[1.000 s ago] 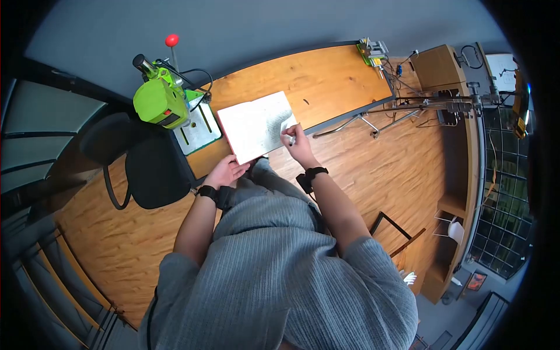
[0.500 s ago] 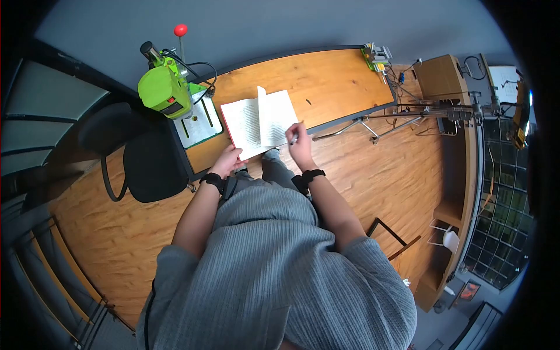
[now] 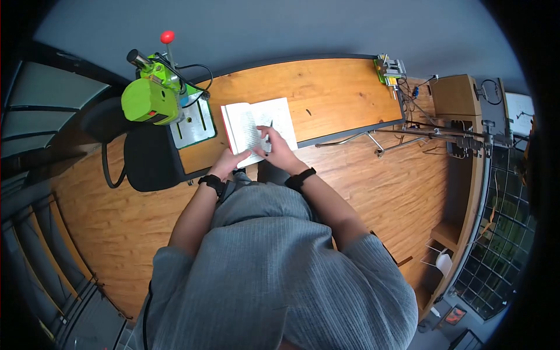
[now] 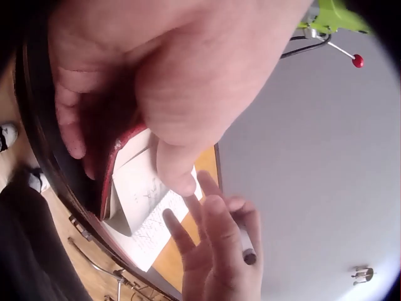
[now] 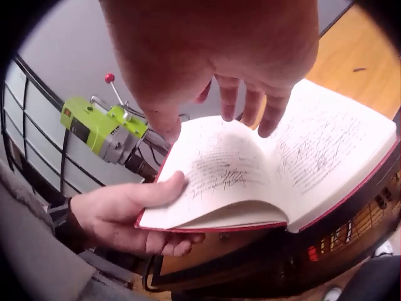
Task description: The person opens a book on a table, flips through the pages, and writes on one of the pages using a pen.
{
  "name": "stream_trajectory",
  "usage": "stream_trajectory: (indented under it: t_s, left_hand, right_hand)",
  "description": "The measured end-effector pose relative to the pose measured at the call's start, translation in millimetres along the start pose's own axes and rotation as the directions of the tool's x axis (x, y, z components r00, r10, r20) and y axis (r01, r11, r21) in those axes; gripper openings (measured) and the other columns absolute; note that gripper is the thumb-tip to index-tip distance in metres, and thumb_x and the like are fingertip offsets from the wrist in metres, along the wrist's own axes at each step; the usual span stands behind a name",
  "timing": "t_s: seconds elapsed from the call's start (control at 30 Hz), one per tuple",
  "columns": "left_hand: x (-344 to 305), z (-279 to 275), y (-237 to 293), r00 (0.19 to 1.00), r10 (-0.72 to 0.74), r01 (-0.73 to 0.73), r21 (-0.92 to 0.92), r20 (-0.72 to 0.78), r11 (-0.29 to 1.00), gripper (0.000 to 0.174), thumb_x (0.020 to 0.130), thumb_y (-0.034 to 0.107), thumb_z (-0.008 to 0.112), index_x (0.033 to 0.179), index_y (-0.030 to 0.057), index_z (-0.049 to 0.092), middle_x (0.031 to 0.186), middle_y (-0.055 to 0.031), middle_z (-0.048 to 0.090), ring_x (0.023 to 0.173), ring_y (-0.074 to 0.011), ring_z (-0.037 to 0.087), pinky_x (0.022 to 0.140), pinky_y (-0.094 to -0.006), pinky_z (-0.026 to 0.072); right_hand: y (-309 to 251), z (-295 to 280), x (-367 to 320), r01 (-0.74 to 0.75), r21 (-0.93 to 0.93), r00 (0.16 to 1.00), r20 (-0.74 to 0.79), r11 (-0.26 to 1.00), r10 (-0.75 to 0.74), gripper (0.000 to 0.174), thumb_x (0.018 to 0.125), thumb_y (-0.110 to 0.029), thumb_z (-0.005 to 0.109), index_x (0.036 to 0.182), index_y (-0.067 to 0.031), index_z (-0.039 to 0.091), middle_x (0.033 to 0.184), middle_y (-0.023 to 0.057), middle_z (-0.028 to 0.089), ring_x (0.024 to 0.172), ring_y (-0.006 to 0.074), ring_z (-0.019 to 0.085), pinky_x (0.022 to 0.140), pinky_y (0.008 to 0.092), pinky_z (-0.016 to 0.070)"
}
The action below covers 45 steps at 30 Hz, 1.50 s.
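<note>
An open book with a red cover and closely marked pages lies at the table's near edge. My left hand grips its left side, thumb on the page and fingers beneath the red cover. The left pages bulge up near the lower edge in the right wrist view. Over the left page and the gutter hovers my right hand, its fingers spread and pointing down at the paper. A pale pen with a dark end is tucked in that hand, as the left wrist view shows.
A green drill press with a red-knobbed lever stands left of the book on the wooden table. A small green machine vise sits at the far right end. Close on the left is a black chair.
A page lifted at the right edge has swung over to the left. My right hand has moved left from the right edge to over the left page. My left thumb now holds the pages.
</note>
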<state>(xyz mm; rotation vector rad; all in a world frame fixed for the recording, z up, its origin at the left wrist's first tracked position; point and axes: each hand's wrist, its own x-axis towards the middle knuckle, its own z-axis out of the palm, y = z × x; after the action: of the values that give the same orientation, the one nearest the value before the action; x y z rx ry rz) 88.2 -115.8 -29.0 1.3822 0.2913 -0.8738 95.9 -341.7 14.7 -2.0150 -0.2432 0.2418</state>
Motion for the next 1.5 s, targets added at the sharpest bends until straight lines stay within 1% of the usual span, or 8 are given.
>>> stream_trajectory:
  t_s: [0.4, 0.47, 0.5, 0.63, 0.93, 1.13, 1.33, 1.5]
  left_hand:
    - [-2, 60, 27, 0.974, -0.033, 0.089, 0.24, -0.225, 0.967, 0.067, 0.113, 0.053, 0.028, 0.147, -0.0008, 0.05, 0.125, -0.0134, 0.066, 0.1, -0.0176, 0.065, 0.074, -0.0288, 0.0533]
    - [15, 68, 10, 0.878, 0.375, -0.22, 0.442, -0.299, 0.869, 0.06, 0.113, 0.046, 0.034, 0.145, -0.0018, 0.05, 0.126, -0.0198, 0.066, 0.11, -0.0283, 0.067, 0.09, -0.0386, 0.0536]
    - [4, 80, 41, 0.938, 0.167, -0.067, 0.316, -0.302, 0.946, 0.057, 0.113, 0.043, 0.033, 0.142, -0.0021, 0.052, 0.129, -0.0249, 0.065, 0.119, -0.0387, 0.065, 0.099, -0.0439, 0.0503]
    - [7, 83, 40, 0.895, 0.308, -0.118, 0.495, -0.323, 0.861, 0.055, 0.113, 0.041, 0.034, 0.139, -0.0036, 0.054, 0.131, -0.031, 0.062, 0.122, -0.0483, 0.06, 0.1, -0.0483, 0.0497]
    - [-4, 66, 37, 0.935, 0.077, -0.035, 0.125, -0.347, 0.991, 0.058, 0.115, 0.041, 0.033, 0.139, -0.006, 0.056, 0.119, -0.0159, 0.07, 0.104, -0.0221, 0.071, 0.086, -0.0341, 0.0583]
    - [-5, 39, 23, 0.928, 0.137, 0.023, 0.421, -0.347, 0.907, 0.059, 0.113, 0.045, 0.041, 0.127, -0.0063, 0.065, 0.106, -0.0128, 0.073, 0.099, -0.0181, 0.069, 0.087, -0.0339, 0.0533]
    - [0, 15, 14, 0.956, 0.038, 0.032, 0.235, -0.291, 0.972, 0.048, 0.109, 0.039, 0.052, 0.126, -0.0042, 0.065, 0.096, -0.0139, 0.075, 0.079, -0.0201, 0.071, 0.068, -0.0354, 0.0557]
    - [6, -3, 1, 0.957, 0.177, -0.106, 0.292, -0.228, 0.95, 0.041, 0.107, 0.024, 0.056, 0.137, -0.0044, 0.054, 0.113, -0.0148, 0.072, 0.099, -0.0208, 0.07, 0.089, -0.0371, 0.0552]
  right_hand:
    - [39, -43, 27, -0.061, 0.259, 0.961, 0.276, 0.964, -0.013, 0.053, 0.086, -0.015, 0.086, 0.114, -0.0082, 0.042, 0.148, 0.0238, 0.054, 0.128, 0.0332, 0.059, 0.103, 0.0402, 0.05]
    - [40, -47, 34, -0.024, 0.295, 0.943, 0.324, 0.955, -0.076, 0.058, 0.083, -0.016, 0.089, 0.116, -0.0096, 0.041, 0.155, 0.0266, 0.046, 0.138, 0.0367, 0.052, 0.109, 0.0418, 0.0465]
    - [40, -44, 33, 0.06, 0.287, 0.942, 0.301, 0.956, -0.15, 0.062, 0.081, -0.016, 0.091, 0.117, -0.0106, 0.04, 0.158, 0.0269, 0.042, 0.143, 0.0388, 0.047, 0.113, 0.0429, 0.0436]
    - [48, -24, 26, 0.087, 0.325, 0.941, 0.285, 0.942, -0.185, 0.074, 0.072, -0.015, 0.096, 0.116, -0.0115, 0.037, 0.164, 0.0289, 0.03, 0.152, 0.0439, 0.034, 0.12, 0.0464, 0.0358]
    - [31, -4, 38, 0.171, 0.109, 0.967, 0.174, 0.979, -0.189, 0.071, 0.067, -0.018, 0.096, 0.108, -0.0059, 0.039, 0.153, 0.0298, 0.042, 0.133, 0.0504, 0.047, 0.11, 0.0478, 0.0437]
    - [29, 9, 41, 0.123, 0.098, 0.986, 0.105, 0.988, -0.133, 0.068, 0.072, -0.019, 0.094, 0.111, -0.0041, 0.04, 0.146, 0.0283, 0.05, 0.127, 0.0483, 0.053, 0.105, 0.0468, 0.0478]
    - [33, -13, 25, -0.137, 0.121, 0.975, -0.157, 0.983, 0.155, 0.062, 0.083, -0.013, 0.088, 0.119, -0.0023, 0.039, 0.128, 0.022, 0.061, 0.115, 0.034, 0.066, 0.093, 0.0418, 0.055]
    - [86, -40, -4, -0.253, 0.32, 0.888, -0.298, 0.913, 0.35, 0.058, 0.084, -0.009, 0.086, 0.114, -0.0052, 0.036, 0.135, 0.0226, 0.056, 0.116, 0.0312, 0.066, 0.085, 0.0396, 0.0577]
